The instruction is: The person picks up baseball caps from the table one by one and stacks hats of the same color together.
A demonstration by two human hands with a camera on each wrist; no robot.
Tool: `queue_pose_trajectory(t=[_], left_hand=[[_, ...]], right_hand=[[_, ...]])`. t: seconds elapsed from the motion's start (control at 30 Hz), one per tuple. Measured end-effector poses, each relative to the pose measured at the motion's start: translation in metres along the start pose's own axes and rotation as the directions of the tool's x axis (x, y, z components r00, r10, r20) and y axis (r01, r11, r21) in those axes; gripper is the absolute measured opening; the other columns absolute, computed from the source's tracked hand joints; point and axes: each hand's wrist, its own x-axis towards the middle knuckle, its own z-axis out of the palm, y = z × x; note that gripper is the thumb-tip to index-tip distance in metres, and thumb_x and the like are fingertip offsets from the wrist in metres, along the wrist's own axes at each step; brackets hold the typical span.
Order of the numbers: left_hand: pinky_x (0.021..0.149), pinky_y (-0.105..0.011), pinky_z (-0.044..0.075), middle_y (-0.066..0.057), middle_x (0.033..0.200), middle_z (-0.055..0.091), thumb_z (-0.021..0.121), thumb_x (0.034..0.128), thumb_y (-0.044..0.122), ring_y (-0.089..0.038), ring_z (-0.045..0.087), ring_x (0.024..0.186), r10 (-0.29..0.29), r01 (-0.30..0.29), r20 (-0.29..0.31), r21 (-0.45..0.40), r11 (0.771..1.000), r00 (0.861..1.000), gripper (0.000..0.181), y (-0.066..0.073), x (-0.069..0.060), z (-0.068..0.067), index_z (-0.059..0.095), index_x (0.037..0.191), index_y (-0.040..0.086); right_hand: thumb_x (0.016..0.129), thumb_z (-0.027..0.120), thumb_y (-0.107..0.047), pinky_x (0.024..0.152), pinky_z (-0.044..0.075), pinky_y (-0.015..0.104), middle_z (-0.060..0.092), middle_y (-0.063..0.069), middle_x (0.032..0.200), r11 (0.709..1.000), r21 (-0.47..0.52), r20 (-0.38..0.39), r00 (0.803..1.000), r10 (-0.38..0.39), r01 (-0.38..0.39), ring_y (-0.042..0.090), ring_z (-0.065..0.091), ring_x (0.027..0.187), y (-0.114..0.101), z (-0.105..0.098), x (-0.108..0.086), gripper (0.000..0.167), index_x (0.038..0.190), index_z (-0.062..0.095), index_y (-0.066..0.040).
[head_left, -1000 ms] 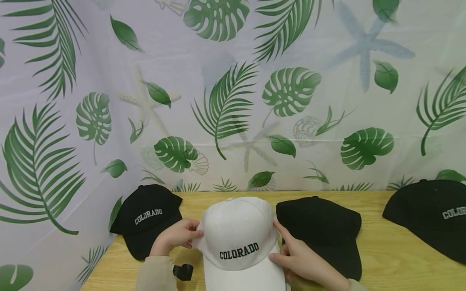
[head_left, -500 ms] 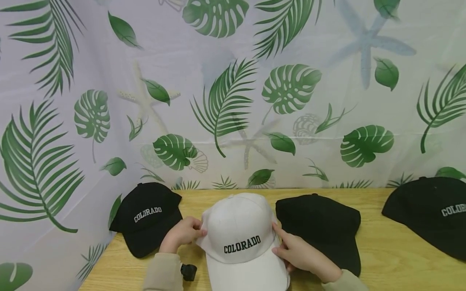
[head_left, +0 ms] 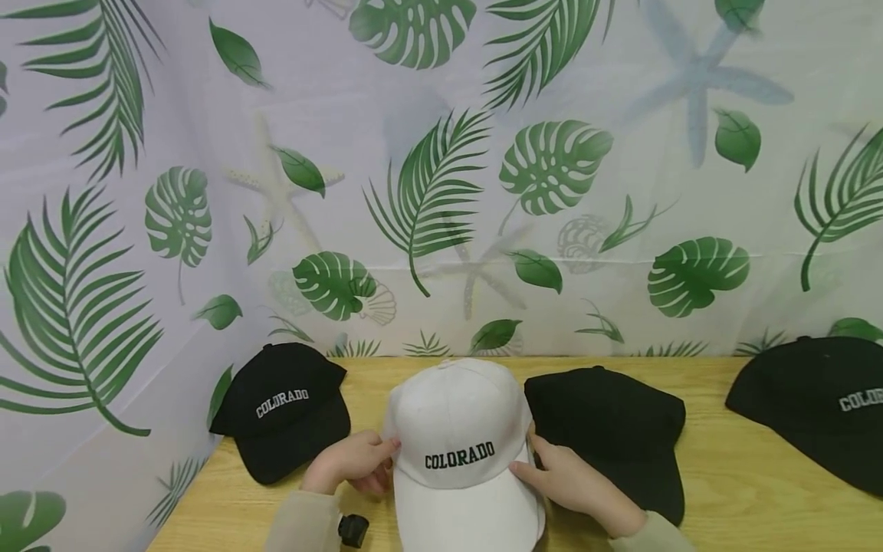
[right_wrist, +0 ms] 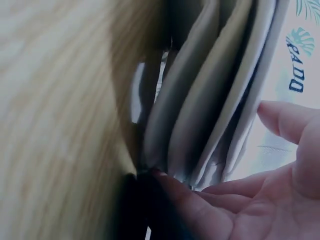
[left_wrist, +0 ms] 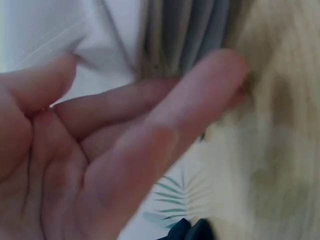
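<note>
A white baseball cap (head_left: 458,437) with dark COLORADO lettering lies on the wooden table with its brim toward me. Several pale, layered edges (right_wrist: 215,100) under it in the right wrist view show a stack of caps. My left hand (head_left: 348,462) is at the cap's left side, thumb tip on the fabric and fingers lower down, beside the stack's edge. On the other side, my right hand (head_left: 572,479) grips the stack, its thumb on top near the base of the brim and its other fingers along the layered edges. Part of those fingers is hidden in the head view.
Black COLORADO caps lie at left (head_left: 286,410) and far right (head_left: 807,402), the latter cut off by the frame. A plain-looking black cap (head_left: 607,429) sits close beside the right hand. Near the left wrist is a small black object (head_left: 354,529). A leaf-print sheet (head_left: 428,330) hangs behind.
The white cap has shifted slightly back and to the right. Its left flap, which stuck out in my left hand's pinch, now lies closer in, and the left fingers have dropped lower.
</note>
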Motion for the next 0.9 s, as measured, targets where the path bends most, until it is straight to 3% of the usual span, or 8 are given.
queue_pose_trajectory(t=[0.2,0.3,0.4,0.5,0.57,0.73,0.8,0.9], left_hand=[[0.057,-0.037,0.050,-0.015,0.091,0.057,0.036,0.0921,0.046,-0.025,0.058,0.077,-0.018,0.020,0.020,-0.078,0.997,1.000,0.059,-0.006,0.006,0.002,0.051,0.111,-0.008],[0.057,-0.039,0.049,-0.018,0.091,0.054,0.038,0.0902,0.049,-0.026,0.056,0.072,0.003,-0.001,0.015,-0.096,0.995,1.000,0.063,-0.008,0.009,0.003,0.049,0.111,-0.009],[0.062,-0.042,0.049,-0.025,0.100,0.052,0.041,0.0907,0.045,-0.032,0.057,0.078,0.056,-0.055,0.002,-0.135,0.989,0.998,0.062,-0.009,0.011,0.006,0.045,0.116,-0.011],[0.070,-0.046,0.047,-0.027,0.116,0.044,0.042,0.0908,0.044,-0.037,0.053,0.095,0.085,-0.084,-0.003,-0.234,0.969,0.996,0.066,-0.008,0.011,0.014,0.032,0.128,-0.010],[0.073,-0.049,0.045,-0.027,0.121,0.040,0.040,0.0914,0.043,-0.038,0.049,0.102,0.101,-0.097,-0.001,-0.299,0.949,0.995,0.069,-0.006,0.012,0.020,0.022,0.133,-0.009],[0.089,-0.053,0.033,-0.029,0.128,0.031,0.034,0.0953,0.036,-0.040,0.034,0.116,0.181,-0.196,-0.083,-0.246,0.949,0.980,0.061,0.003,0.014,0.032,0.015,0.133,-0.008],[0.094,-0.053,0.026,-0.030,0.131,0.026,0.032,0.0963,0.033,-0.040,0.027,0.120,0.200,-0.220,-0.118,-0.200,0.955,0.973,0.059,0.007,0.015,0.034,0.016,0.133,-0.010],[0.096,-0.053,0.023,-0.031,0.133,0.023,0.030,0.0969,0.031,-0.041,0.023,0.122,0.196,-0.215,-0.120,-0.178,0.960,0.973,0.057,0.009,0.016,0.034,0.015,0.133,-0.011]], right_hand=[[0.087,0.053,-0.034,0.094,0.030,0.049,0.039,0.027,0.128,0.995,0.099,0.036,0.999,-0.015,0.011,0.038,0.036,0.118,0.002,0.006,0.008,0.068,0.131,0.029,0.012],[0.088,0.053,-0.034,0.095,0.026,0.050,0.033,0.027,0.133,0.985,0.174,0.033,0.999,-0.006,0.000,0.039,0.030,0.121,0.003,0.008,0.013,0.070,0.134,0.024,0.009],[0.089,0.051,-0.032,0.098,0.020,0.051,0.022,0.026,0.138,0.961,0.276,0.041,0.999,0.010,-0.021,0.038,0.020,0.126,0.003,0.010,0.016,0.071,0.137,0.017,0.007],[0.091,0.048,-0.030,0.100,0.013,0.052,0.010,0.024,0.142,0.919,0.393,0.070,0.997,0.013,-0.040,0.037,0.009,0.129,0.003,0.013,0.017,0.071,0.138,0.009,0.006],[0.092,0.046,-0.029,0.100,0.010,0.053,0.003,0.024,0.143,0.868,0.493,0.102,0.995,0.013,-0.062,0.037,0.002,0.129,0.002,0.014,0.017,0.072,0.138,0.004,0.006],[0.094,0.042,-0.020,0.097,0.010,0.057,-0.001,0.027,0.142,0.714,0.689,0.161,0.987,0.013,-0.121,0.041,-0.002,0.128,-0.001,0.015,0.015,0.066,0.136,0.002,0.010],[0.094,0.040,-0.015,0.097,0.011,0.057,-0.001,0.027,0.141,0.694,0.708,0.164,0.986,0.024,-0.134,0.041,-0.001,0.128,-0.001,0.014,0.015,0.063,0.136,0.001,0.010],[0.094,0.039,-0.013,0.095,0.015,0.058,0.000,0.027,0.141,0.729,0.669,0.159,0.986,0.049,-0.144,0.043,0.002,0.127,0.000,0.011,0.017,0.061,0.137,0.002,0.009]])
